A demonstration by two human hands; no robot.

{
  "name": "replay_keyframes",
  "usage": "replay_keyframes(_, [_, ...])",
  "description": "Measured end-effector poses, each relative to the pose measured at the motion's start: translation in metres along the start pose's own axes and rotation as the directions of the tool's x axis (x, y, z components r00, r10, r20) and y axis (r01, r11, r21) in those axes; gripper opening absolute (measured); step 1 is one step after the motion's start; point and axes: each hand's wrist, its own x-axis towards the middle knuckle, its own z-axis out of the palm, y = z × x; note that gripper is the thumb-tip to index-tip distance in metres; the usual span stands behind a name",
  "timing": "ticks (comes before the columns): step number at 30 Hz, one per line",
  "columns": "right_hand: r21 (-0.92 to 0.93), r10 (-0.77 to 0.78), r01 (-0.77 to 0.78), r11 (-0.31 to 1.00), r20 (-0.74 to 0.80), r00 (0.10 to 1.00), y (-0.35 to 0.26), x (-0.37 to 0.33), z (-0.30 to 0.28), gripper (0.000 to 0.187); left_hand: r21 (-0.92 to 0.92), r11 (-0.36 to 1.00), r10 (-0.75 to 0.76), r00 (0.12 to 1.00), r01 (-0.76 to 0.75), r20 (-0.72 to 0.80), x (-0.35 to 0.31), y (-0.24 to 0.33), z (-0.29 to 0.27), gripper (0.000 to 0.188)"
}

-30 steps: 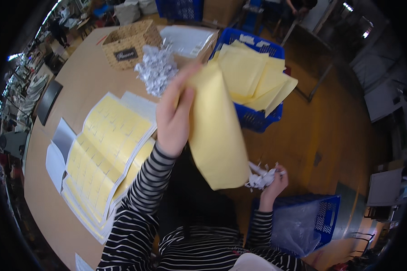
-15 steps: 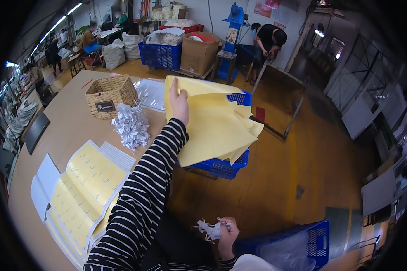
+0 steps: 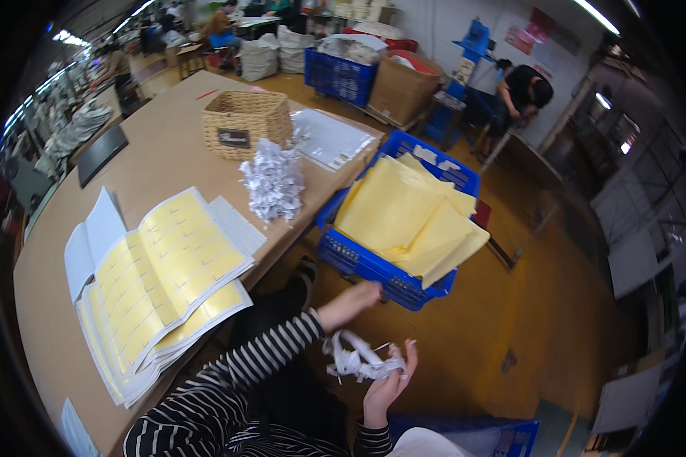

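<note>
My right hand (image 3: 384,390) is low in the middle, holding a loose bundle of white paper strips (image 3: 358,361) that trails out to the left; a finger and thumb stick up. My left hand (image 3: 352,305) hovers just above and left of the strips, near the close side of a blue plastic crate (image 3: 358,254). It no longer touches any sheet, and its fingers are too blurred and turned away to read. Large folded yellow paper sheets (image 3: 404,209) lie in the crate, with corners jutting over its right rim.
On the brown table (image 3: 160,152) stand a woven basket (image 3: 245,122) with a dark label and a pile of white shredded paper (image 3: 273,183). Yellow printed sheets (image 3: 160,274) lie stacked at its near edge. Another blue crate (image 3: 503,438) sits lower right. A person (image 3: 522,95) bends over at the back right.
My left hand has let go of the yellow sheets, which now rest in the crate, and has drawn back toward my right hand. The view has swung left; the strips stay in my right hand.
</note>
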Motion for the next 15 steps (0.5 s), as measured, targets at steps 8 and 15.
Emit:
replay_keyframes(8, [-0.506,0.049,0.226,0.833,0.473,0.880,0.012,-0.003,0.058,0.060,-0.574,0.794,0.038,0.959,-0.200,-0.282,-0.117,0.053,0.048,0.059])
replay_keyframes(15, [-0.599,-0.275,0.492,0.632,0.420,0.865,0.003,-0.032,0.088,0.061,-0.237,0.943,0.043,0.789,-0.235,-0.612,-0.143,0.079,0.027,0.022])
